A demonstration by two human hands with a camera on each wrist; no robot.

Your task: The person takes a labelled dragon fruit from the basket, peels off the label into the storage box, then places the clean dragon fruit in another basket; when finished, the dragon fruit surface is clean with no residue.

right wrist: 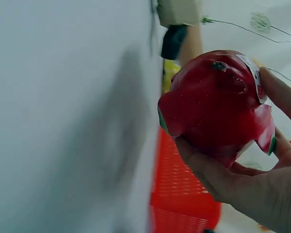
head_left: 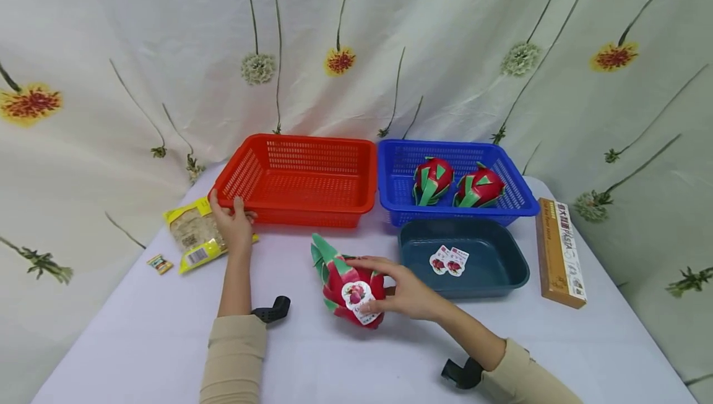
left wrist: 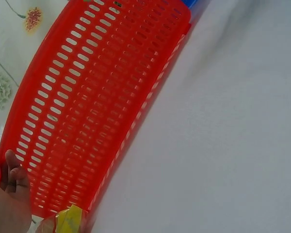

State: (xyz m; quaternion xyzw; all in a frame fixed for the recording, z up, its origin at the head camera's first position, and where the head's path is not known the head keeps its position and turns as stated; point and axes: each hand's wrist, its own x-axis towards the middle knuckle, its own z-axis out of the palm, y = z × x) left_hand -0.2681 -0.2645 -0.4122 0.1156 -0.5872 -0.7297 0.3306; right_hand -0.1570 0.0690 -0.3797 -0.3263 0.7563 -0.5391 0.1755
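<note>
My right hand (head_left: 409,289) grips a red dragon fruit (head_left: 341,275) with green leaf tips and a white label (head_left: 358,300) on its side. In the right wrist view, thumb and fingers wrap the dragon fruit (right wrist: 218,107), which hangs above the white cloth. The left hand (head_left: 235,224) holds the near left corner of the red basket (head_left: 303,217); in the left wrist view its fingers curl over the rim of that basket (left wrist: 87,97). Nothing lies inside the red basket. Two more dragon fruits (head_left: 433,178) sit in the blue basket (head_left: 462,212) beside it.
A dark green tray (head_left: 496,268) with a few fruit-shaped labels (head_left: 449,260) stands before the blue basket. To the right lies a pasta box (head_left: 559,252). Left of the red basket are a yellow bag (head_left: 195,234) and a small snack packet (head_left: 159,263).
</note>
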